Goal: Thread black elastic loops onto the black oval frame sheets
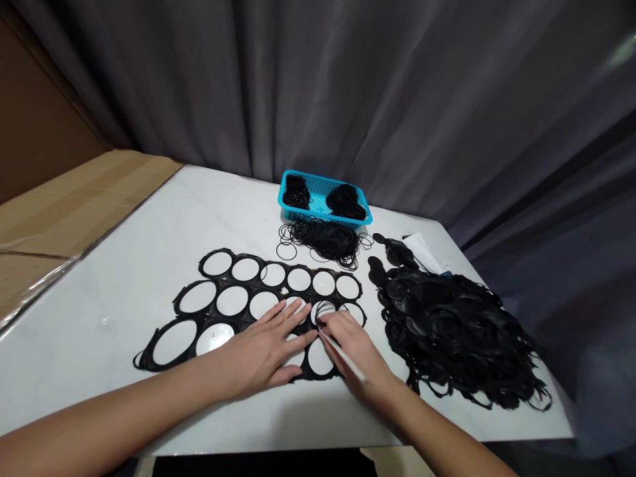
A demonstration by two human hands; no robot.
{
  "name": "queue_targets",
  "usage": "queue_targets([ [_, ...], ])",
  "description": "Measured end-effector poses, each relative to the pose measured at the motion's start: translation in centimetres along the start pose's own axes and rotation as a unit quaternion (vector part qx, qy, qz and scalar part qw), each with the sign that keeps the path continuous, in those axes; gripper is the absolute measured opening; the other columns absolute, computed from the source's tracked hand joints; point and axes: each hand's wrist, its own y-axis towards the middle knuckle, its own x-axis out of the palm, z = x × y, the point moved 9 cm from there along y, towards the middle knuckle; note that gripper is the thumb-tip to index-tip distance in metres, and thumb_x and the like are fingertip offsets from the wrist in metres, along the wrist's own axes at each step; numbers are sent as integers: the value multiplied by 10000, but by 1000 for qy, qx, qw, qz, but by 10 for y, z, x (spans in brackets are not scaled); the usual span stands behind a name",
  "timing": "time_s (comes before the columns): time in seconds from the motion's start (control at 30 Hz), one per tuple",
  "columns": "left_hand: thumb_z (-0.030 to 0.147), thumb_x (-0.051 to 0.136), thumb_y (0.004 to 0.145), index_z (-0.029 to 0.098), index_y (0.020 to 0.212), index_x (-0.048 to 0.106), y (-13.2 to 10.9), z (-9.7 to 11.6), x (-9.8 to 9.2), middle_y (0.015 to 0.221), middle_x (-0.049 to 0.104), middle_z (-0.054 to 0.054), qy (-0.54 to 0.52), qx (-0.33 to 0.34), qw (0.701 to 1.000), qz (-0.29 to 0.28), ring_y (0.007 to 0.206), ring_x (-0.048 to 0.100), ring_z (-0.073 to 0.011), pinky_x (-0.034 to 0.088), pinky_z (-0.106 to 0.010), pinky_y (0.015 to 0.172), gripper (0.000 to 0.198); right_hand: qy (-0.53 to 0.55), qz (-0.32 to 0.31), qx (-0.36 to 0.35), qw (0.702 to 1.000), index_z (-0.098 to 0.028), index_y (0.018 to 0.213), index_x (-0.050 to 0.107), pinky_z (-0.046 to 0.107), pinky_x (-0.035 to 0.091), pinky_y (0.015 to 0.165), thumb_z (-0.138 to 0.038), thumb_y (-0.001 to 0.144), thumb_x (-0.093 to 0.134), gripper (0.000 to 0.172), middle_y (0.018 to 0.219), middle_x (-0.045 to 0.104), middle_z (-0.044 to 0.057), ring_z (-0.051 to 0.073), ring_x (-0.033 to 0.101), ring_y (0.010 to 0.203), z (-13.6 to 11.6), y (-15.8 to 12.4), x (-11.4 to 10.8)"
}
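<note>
A black rubber sheet (209,305) with rows of large round holes lies flat on the white table. My left hand (271,341) rests palm down on it, fingers stretched out and spread across the middle holes. Close beside its fingertips, my right hand (355,348) is closed around a slim pale stick-like tool (342,354), whose tip is at the sheet. Several thin black rings (325,308) show at the right fingertips, over a hole in the middle row; whether the fingers grip them is hidden.
Behind the sheet lies a heap of thin black rings (325,238). A blue plastic basket (322,215) holds two black bundles. To the right is a large pile of black perforated scraps (457,331), with a white paper (422,252) behind it. Cardboard (89,192) borders the left; a grey curtain (318,86) hangs behind.
</note>
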Motion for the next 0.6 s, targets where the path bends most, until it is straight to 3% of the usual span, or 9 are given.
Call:
queue_targets([
  [0.1, 419, 636, 948, 270, 1512, 418, -1, 0, 0, 1650, 250, -123, 2, 6, 1000, -2, 1508, 260, -342, 228, -506, 1234, 623, -83, 42, -10, 996, -226, 1000, 598, 419, 451, 869, -140, 928, 464, 174, 1030, 640, 121, 283, 548, 980, 16, 12, -23],
  [0.23, 444, 621, 959, 283, 1503, 440, -1, -1, -1, 1654, 233, -129, 11, 4, 1000, -16, 1511, 238, -364, 265, -529, 1213, 595, -174, 232, 81, 953, -237, 787, 525, 425, 422, 806, -220, 922, 449, 156, 863, 626, 111, 288, 536, 860, 67, 31, -109],
  [0.33, 453, 636, 951, 303, 1485, 466, 0, -1, -5, 1655, 241, -109, -1, 0, 1000, -24, 1510, 238, -373, 294, -535, 1198, 581, -101, 269, 140, 948, -247, 730, 484, 371, 415, 726, -347, 892, 536, 197, 793, 633, 66, 246, 543, 755, 93, 38, -139],
  [0.43, 475, 626, 956, 300, 1492, 457, 2, -2, -12, 1640, 289, -98, -22, -13, 999, -27, 1508, 253, -361, 320, -526, 1186, 588, 85, 203, 189, 957, -248, 691, 472, 319, 409, 651, -451, 824, 647, 300, 722, 633, 21, 202, 545, 686, 97, 42, -117],
  [0.6, 441, 587, 986, 256, 1445, 493, 1, -18, -30, 1542, 469, -112, -22, -72, 997, -16, 1442, 410, -323, 394, -494, 1142, 504, 303, 93, 205, 926, -228, 698, 502, 298, 434, 663, -493, 718, 793, 395, 813, 705, 40, 194, 594, 764, 70, 49, -61],
])
